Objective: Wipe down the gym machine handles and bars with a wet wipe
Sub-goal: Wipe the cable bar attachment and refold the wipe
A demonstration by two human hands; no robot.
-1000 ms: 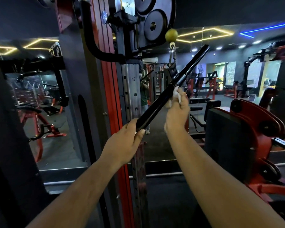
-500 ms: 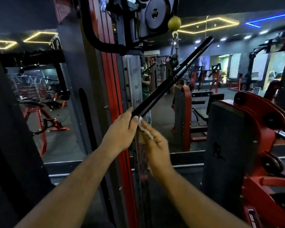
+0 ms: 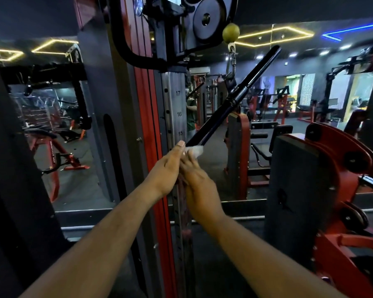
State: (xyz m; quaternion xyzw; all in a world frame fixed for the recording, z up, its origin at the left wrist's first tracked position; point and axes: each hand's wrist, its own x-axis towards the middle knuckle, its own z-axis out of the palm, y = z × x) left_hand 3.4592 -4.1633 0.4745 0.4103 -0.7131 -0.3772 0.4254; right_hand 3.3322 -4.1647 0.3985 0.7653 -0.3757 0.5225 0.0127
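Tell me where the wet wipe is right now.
In the head view, near the centre, the wet wipe is in the right hand at the lower end of the black bar, right beside the left hand.

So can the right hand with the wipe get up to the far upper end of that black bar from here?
Probably yes. The right hand holds the wet wipe at the black bar's lower end, beside the left hand. Nothing crosses the bar's upper half except the carabiner clipped mid-bar.
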